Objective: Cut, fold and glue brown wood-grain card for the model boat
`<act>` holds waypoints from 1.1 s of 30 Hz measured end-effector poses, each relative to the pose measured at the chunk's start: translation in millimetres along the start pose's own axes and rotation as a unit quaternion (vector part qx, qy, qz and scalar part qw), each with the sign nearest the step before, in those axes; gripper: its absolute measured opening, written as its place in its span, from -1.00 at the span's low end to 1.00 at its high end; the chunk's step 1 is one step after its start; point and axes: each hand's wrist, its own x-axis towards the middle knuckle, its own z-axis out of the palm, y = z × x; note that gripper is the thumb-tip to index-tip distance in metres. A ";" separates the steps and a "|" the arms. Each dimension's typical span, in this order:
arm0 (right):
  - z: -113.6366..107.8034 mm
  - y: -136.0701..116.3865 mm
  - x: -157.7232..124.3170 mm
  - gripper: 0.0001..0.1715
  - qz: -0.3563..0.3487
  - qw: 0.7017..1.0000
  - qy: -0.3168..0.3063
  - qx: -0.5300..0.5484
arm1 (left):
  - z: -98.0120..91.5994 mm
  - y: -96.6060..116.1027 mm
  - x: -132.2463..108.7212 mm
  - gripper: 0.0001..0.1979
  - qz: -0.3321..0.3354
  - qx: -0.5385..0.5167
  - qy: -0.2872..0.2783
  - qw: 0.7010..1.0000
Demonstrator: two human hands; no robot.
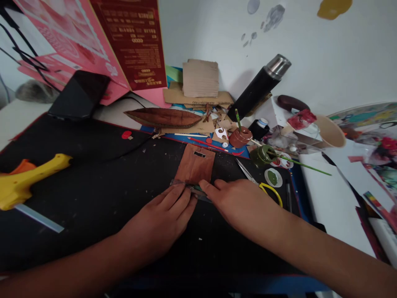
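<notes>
Both hands lie flat, with fingers stretched and not closed around anything. The left hand (pixel 167 213) and the right hand (pixel 240 203) press their fingertips side by side on the near edge of a brown cardboard piece (pixel 197 163), it seems to hold this edge down on the black mat (pixel 93 194). Scissors (pixel 263 186) lie just right of the right hand. A glue gun (pixel 27 178) lies well apart, left of the left hand.

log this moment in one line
left hand: flat on brown card piece near edge | right hand: fingertips pressing same edge | nearby: scissors, glue gun
</notes>
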 end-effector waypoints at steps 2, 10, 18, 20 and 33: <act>0.3 0.1 -0.1 -0.36 0.002 1.000 -0.006 -0.003 | 0.4 0.1 -0.1 -0.58 0.002 0.002 -0.002 1.000; -3.8 -3.0 3.2 -0.36 0.004 0.999 -0.030 -0.010 | -0.9 0.5 2.0 -0.57 -0.001 0.005 0.007 1.000; 0.5 8.4 2.5 -0.47 -0.011 0.999 0.012 0.031 | -1.2 0.9 -0.5 -0.58 -0.005 0.000 0.009 1.000; 1.7 10.5 1.4 -0.50 -0.006 0.999 0.018 0.033 | -1.1 0.7 -0.6 -0.57 -0.003 -0.003 0.008 1.000; 3.3 9.6 -2.6 -0.47 0.010 0.999 -0.004 0.032 | -2.7 0.6 1.3 -0.56 -0.001 0.003 -0.007 1.000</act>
